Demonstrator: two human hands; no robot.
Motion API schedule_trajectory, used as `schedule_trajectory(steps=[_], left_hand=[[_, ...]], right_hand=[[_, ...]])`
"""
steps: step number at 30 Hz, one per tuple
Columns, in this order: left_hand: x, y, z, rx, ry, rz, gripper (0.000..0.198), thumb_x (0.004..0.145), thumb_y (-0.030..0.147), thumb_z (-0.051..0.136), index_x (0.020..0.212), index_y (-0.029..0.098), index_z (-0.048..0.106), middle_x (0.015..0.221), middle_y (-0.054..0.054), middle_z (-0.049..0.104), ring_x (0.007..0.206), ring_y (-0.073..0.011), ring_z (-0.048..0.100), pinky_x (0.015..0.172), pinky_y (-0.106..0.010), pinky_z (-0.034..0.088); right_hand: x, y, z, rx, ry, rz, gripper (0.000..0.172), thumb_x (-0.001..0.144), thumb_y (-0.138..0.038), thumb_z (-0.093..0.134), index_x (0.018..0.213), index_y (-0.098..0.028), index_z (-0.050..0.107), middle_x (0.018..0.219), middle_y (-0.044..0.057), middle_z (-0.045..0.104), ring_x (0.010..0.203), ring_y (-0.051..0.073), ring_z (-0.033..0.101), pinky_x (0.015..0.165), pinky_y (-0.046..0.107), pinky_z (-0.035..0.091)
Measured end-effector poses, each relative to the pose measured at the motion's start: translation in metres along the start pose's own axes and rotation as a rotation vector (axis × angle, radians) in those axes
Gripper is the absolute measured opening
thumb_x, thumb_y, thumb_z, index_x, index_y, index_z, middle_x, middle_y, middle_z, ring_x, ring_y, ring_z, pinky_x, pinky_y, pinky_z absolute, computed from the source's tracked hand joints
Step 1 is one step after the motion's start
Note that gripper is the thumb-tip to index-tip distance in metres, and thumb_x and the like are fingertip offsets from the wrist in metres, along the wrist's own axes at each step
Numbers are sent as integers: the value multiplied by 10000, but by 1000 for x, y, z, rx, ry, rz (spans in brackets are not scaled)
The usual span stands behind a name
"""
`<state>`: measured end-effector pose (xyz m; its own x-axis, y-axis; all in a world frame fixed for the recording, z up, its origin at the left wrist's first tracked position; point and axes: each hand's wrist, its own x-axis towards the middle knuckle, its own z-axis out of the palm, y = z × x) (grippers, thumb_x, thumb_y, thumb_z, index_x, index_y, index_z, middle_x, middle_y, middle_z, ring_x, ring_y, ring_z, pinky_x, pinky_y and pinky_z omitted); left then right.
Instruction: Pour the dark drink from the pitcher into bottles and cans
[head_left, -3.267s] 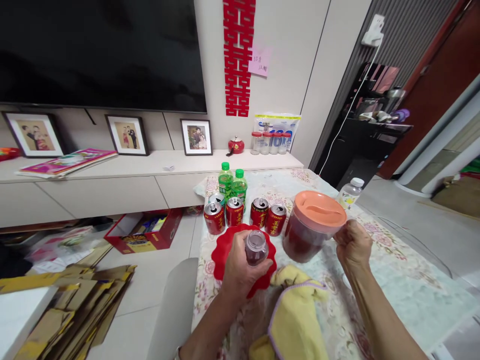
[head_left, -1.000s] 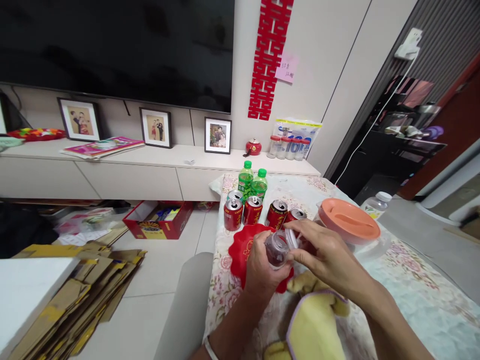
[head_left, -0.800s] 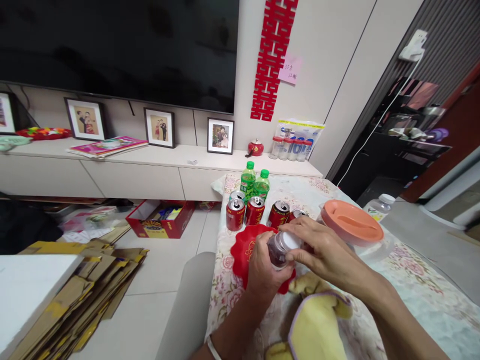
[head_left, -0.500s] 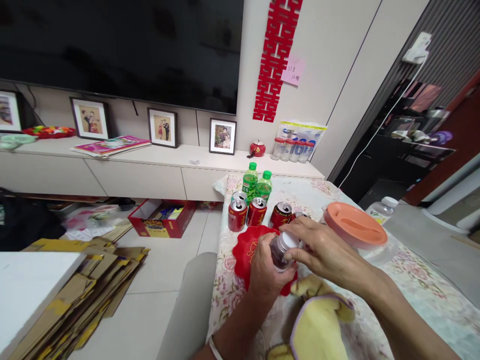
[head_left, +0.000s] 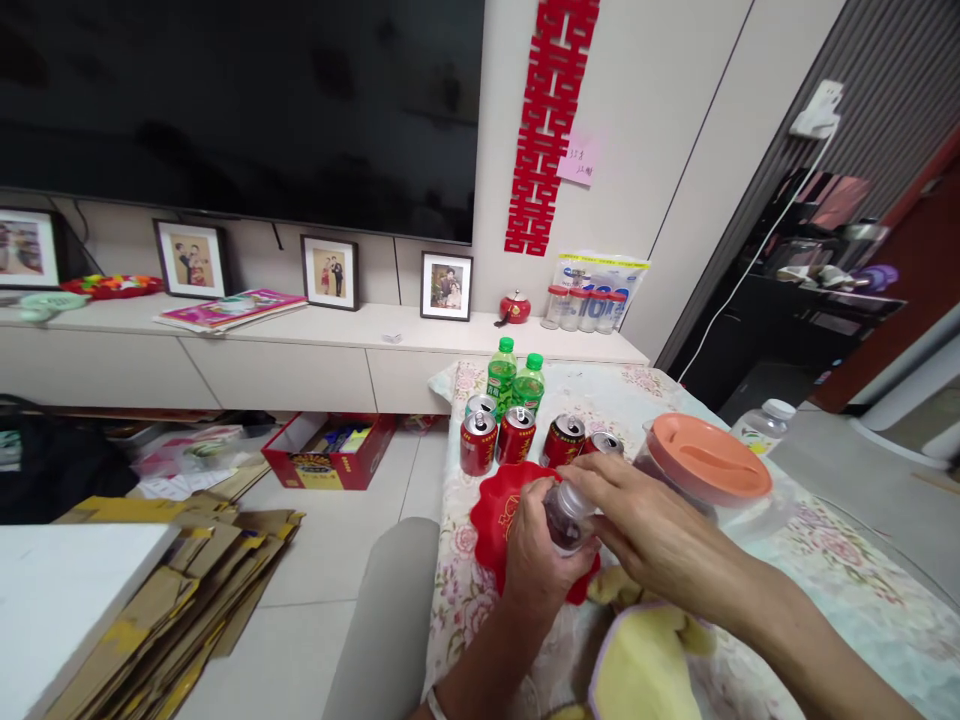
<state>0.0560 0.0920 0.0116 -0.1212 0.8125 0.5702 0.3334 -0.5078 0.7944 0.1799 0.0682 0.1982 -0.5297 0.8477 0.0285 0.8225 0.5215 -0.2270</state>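
Observation:
My left hand (head_left: 534, 555) is wrapped around a small clear plastic jar (head_left: 564, 528) with dark contents, held tilted above a red scalloped plate (head_left: 492, 515). My right hand (head_left: 637, 505) bends over the top of the jar, its fingers closed around the lid. Most of the lid is hidden by those fingers. Beyond the plate stand several red drink cans (head_left: 516, 436), with two green-capped bottles (head_left: 502, 372) behind them. A yellow cloth (head_left: 649, 660) lies below my right forearm.
An orange-lidded container (head_left: 709, 455) and a clear white-capped bottle (head_left: 766, 425) stand on the table's right. Along the wall, a low cabinet (head_left: 300, 372) bears picture frames and red-lidded jars (head_left: 583, 310). Flattened cardboard (head_left: 202, 570) and a red box (head_left: 330, 455) occupy the floor at left.
My right fingers have shifted around the jar's top. The white lid, plain to see before, is now mostly covered. The whole view has shifted slightly, while my left hand keeps its hold.

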Motion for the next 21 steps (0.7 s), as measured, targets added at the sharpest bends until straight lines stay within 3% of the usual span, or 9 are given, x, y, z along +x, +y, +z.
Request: schedule_trajectory(steps=[3,8,10,15,18,21], left_hand=[[0,1,-1,-11,-5,12,702,749,384,849,1348,194,535,1218,-184,771,1080,-370,795,904,-513,669],[1,-2,-4,13,6,51,686,784,398,827,1368,182,539,1247,-191,767,1127,-366,788,939,-502,664],[0,-4,-4,15,4,60,679,779,386,824,1366,181,552,1244,-183,770,1122,-363,789,926,-492,668],[-1,-3,-5,-10,-30,8,663,784,413,826,1348,170,576,1209,-181,778,1073,-371,796,856,-486,677],[7,5,-15,-67,-125,-39,636,757,373,814,1318,182,584,1155,-155,783,1010,-347,799,828,-468,674],[24,12,-31,-105,-327,-91,619,657,309,829,1228,208,612,1124,-118,778,1010,-344,784,867,-491,659]], right_hand=[[3,-8,-2,-78,-46,86,329,997,-48,467,1203,-175,690,1164,130,691,1035,274,713,843,408,568],[11,-21,-7,-236,-82,284,151,1030,-231,588,1080,-144,701,1053,144,719,972,334,749,766,407,522],[11,-21,-7,-205,-78,281,148,1024,-250,614,1097,-152,698,1082,133,715,977,310,744,759,381,510],[6,-19,-4,-39,-53,202,190,1005,-89,545,1101,-164,691,1103,98,674,948,219,686,789,334,498],[5,-17,-4,-8,-43,203,192,1000,-75,531,1065,-157,691,1083,103,660,927,209,656,796,339,502],[1,-14,-4,31,-35,157,258,996,-61,512,1141,-165,698,1105,113,658,986,230,644,836,369,521]])
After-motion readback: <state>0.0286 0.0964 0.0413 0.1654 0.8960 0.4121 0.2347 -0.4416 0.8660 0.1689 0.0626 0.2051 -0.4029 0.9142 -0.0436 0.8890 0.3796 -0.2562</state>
